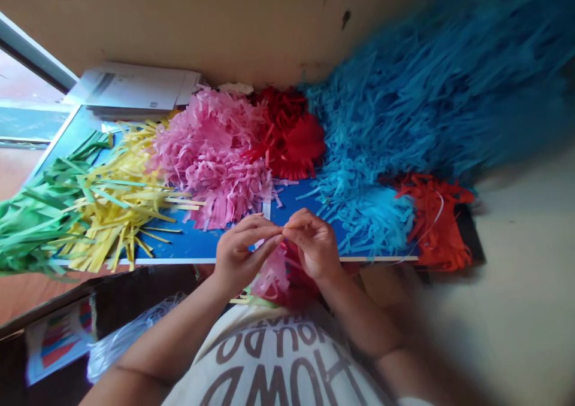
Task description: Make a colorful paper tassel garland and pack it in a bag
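Observation:
My left hand (238, 251) and my right hand (313, 242) meet fingertip to fingertip above the front edge of a blue board (188, 245). Both are pinched on a small piece of pink fringed paper (275, 274) that hangs below them over my lap. What lies exactly between the fingertips is too small to make out. Behind the hands on the board sit a pink fringed paper pile (215, 154) and a red fringed paper pile (291, 133).
Yellow fringe (121, 202) and green fringe (40, 214) lie at the left, a big blue fringe heap (426, 106) and orange-red fringe (431, 214) at the right. White papers (135, 88) rest by the wall. A clear plastic bag (130, 334) lies at lower left.

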The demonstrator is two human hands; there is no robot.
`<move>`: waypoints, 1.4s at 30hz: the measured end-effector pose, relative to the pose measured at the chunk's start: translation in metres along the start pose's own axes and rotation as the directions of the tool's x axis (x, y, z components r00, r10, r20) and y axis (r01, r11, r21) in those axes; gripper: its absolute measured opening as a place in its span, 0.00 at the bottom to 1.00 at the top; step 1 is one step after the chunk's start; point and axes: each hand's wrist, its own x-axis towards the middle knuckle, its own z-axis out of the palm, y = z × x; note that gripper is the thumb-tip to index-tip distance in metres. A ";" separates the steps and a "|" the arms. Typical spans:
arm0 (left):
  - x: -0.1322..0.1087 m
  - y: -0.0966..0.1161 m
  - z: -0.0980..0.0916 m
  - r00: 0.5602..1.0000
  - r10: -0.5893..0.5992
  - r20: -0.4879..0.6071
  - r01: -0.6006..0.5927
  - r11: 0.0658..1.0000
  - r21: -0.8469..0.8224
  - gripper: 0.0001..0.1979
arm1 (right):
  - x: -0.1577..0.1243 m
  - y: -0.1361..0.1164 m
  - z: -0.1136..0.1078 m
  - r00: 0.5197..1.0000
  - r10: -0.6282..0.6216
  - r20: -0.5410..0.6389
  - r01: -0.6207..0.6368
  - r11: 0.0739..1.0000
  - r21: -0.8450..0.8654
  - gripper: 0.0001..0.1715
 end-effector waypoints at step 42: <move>-0.004 -0.028 -0.005 0.785 -0.579 0.222 0.619 0.711 -0.335 0.20 | 0.213 0.007 -0.118 0.986 0.164 -0.012 0.021 -0.195 -0.981 0.22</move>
